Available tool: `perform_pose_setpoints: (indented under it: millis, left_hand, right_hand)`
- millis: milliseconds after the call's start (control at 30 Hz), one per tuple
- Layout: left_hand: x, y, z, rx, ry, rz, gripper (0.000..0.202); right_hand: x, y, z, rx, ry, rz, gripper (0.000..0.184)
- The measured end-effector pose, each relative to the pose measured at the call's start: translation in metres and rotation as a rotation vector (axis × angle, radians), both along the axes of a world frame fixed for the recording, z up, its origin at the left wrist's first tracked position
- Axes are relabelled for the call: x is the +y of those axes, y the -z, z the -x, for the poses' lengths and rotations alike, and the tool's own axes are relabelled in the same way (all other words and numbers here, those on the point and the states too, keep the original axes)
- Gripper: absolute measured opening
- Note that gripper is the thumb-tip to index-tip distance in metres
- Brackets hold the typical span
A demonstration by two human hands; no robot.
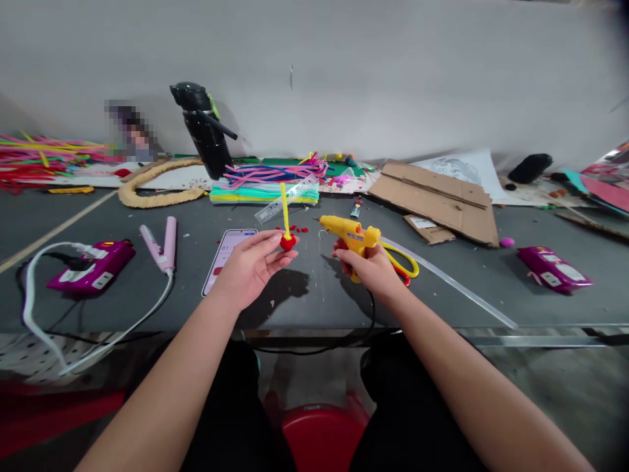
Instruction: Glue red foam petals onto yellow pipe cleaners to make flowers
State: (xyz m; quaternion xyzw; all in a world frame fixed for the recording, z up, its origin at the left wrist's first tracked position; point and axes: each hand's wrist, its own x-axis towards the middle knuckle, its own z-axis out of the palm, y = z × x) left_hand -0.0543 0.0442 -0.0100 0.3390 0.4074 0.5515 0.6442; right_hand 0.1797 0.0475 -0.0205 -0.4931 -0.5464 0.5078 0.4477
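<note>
My left hand [249, 265] pinches a small red ball [287, 242] with a yellow pipe cleaner [284, 208] standing upright out of it, held above the grey table [314, 295]. My right hand [369, 263] is wrapped round the grip of a yellow hot glue gun [348, 233]. Its nozzle points left toward the red ball, a short gap away. The gun's black cord runs down past the table's front edge.
A phone [227, 255] lies under my left hand, and yellow scissors [403, 263] beside my right. A pink hair straightener [164, 246], purple power strips [93, 267] [554, 267], a clear glue stick [449, 282], a ruler [287, 198], stacked pipe cleaners [265, 183], a black bottle [204, 128] and cardboard [437, 196] crowd the table.
</note>
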Motion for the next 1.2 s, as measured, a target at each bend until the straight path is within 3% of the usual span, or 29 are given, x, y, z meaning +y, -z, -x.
perform_pose_setpoints:
  millis: [200, 433, 1200]
  left_hand:
    - [-0.005, -0.003, -0.002, 0.007, 0.027, -0.019, 0.022]
    - [-0.004, -0.001, -0.004, -0.014, 0.041, 0.006, 0.024]
    - [-0.005, 0.0, -0.005, -0.029, 0.077, -0.017, 0.022]
  right_hand:
    - [-0.016, -0.013, 0.002, -0.02, -0.142, 0.028, 0.031]
    - [-0.025, -0.008, 0.003, -0.122, -0.218, 0.035, 0.028]
    - [-0.022, -0.003, 0.005, -0.154, -0.204, 0.019, 0.022]
